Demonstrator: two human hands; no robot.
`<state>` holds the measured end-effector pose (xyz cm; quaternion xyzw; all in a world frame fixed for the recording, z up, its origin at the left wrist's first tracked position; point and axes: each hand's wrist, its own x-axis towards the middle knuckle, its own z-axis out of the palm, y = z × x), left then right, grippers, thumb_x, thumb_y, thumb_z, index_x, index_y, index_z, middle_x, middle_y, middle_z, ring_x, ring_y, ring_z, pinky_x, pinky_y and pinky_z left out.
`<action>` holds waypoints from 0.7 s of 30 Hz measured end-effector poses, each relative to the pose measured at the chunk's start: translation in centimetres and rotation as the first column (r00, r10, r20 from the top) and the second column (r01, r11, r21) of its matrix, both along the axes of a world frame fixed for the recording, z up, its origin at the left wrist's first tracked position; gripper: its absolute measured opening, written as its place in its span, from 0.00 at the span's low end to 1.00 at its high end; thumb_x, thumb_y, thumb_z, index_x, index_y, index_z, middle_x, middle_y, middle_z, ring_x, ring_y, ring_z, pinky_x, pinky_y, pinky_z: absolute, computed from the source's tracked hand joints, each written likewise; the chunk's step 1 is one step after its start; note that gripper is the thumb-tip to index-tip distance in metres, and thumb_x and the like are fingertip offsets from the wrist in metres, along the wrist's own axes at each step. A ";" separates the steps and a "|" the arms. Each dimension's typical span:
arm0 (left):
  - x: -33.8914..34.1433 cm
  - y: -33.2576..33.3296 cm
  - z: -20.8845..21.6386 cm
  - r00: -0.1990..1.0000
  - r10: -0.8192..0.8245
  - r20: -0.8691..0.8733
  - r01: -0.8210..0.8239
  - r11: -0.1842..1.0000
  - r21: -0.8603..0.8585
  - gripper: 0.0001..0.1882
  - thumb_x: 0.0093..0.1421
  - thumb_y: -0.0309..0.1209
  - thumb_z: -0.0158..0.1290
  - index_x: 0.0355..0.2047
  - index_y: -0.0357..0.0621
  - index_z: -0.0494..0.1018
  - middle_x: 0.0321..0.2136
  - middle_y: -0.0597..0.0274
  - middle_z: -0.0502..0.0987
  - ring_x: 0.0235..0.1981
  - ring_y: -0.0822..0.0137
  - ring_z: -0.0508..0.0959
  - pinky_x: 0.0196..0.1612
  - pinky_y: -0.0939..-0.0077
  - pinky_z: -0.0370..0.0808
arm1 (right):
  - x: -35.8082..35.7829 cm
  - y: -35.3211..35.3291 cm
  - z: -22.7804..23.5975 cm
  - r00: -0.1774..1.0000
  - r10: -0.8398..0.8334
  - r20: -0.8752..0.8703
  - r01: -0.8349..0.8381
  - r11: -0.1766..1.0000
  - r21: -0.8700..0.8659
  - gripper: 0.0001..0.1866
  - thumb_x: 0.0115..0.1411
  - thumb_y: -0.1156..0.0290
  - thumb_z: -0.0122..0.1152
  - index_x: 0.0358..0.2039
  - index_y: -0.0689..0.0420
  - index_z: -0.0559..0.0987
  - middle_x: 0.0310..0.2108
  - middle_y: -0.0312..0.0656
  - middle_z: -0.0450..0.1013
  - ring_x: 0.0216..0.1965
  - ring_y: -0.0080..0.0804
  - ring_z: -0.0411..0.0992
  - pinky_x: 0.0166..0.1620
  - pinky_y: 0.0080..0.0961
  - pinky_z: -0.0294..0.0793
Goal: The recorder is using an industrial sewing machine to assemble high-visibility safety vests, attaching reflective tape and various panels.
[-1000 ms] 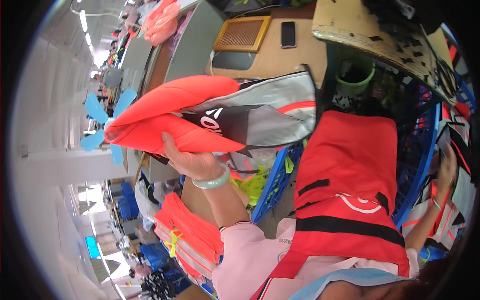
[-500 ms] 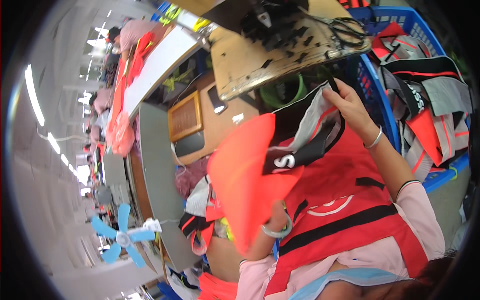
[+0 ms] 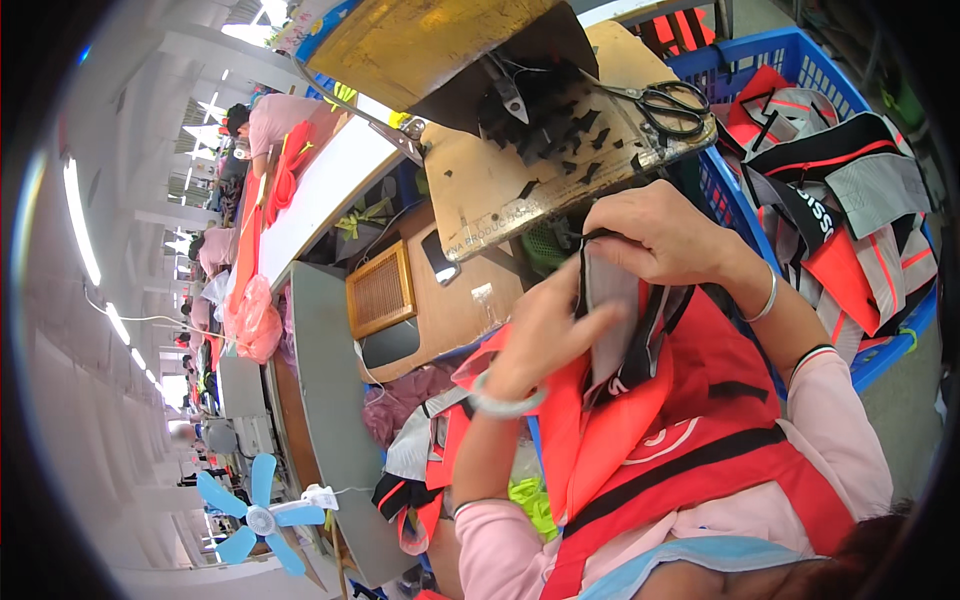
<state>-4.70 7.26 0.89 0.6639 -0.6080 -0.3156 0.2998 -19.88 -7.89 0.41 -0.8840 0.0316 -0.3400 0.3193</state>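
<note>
My right hand (image 3: 665, 235) is closed on the black-edged top of an orange, grey and black garment piece (image 3: 612, 420), with its fingers bent over the edge. Beside it, my left hand (image 3: 555, 335) lies against the grey panel of the same piece. It is smeared by motion, so its grip is unclear. The orange part hangs down over my red apron (image 3: 700, 400). Just beyond my hands is a worn wooden board (image 3: 480, 210) strewn with black scraps. A pair of black-handled scissors (image 3: 672, 108) rests on it.
At the right stands a blue plastic basket (image 3: 765, 235) filled with similar garment pieces (image 3: 880, 190). A metal machine part (image 3: 510, 95) overhangs the board. Left of me are a phone (image 3: 440, 258), a wooden frame (image 3: 380, 290) and a grey panel (image 3: 330, 380). A blue-bladed fan (image 3: 260, 518) stands farther left.
My left hand has moved up and right, from behind the orange fabric to near my right hand. The orange part now hangs lower, and the garment piece is bunched closer together.
</note>
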 end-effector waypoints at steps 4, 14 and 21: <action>-1.3 -4.2 -2.5 0.914 0.068 -0.399 -0.142 0.977 -0.157 0.15 0.62 0.36 0.55 0.39 0.35 0.75 0.27 0.65 0.79 0.26 0.74 0.76 0.30 0.76 0.72 | -0.4 -1.7 0.4 0.987 -0.161 -0.002 0.160 0.984 0.077 0.08 0.56 0.71 0.58 0.33 0.61 0.75 0.28 0.48 0.73 0.30 0.48 0.73 0.33 0.35 0.71; -1.3 -8.7 -2.9 0.292 0.269 -0.918 -0.624 0.780 0.030 0.13 0.65 0.35 0.52 0.44 0.39 0.73 0.30 0.71 0.76 0.31 0.80 0.74 0.34 0.85 0.71 | 1.3 -6.3 0.4 0.949 -0.241 -0.203 0.282 0.937 0.204 0.18 0.59 0.56 0.57 0.27 0.61 0.78 0.21 0.49 0.71 0.25 0.46 0.70 0.30 0.35 0.67; 4.9 -11.2 -3.4 0.464 0.269 -0.844 -0.465 0.885 0.026 0.09 0.61 0.31 0.54 0.39 0.40 0.73 0.28 0.66 0.76 0.26 0.76 0.76 0.28 0.82 0.74 | 3.3 -9.4 -1.0 0.956 -0.205 -0.212 0.234 0.964 0.124 0.18 0.60 0.57 0.56 0.28 0.62 0.76 0.19 0.48 0.70 0.22 0.41 0.68 0.28 0.33 0.66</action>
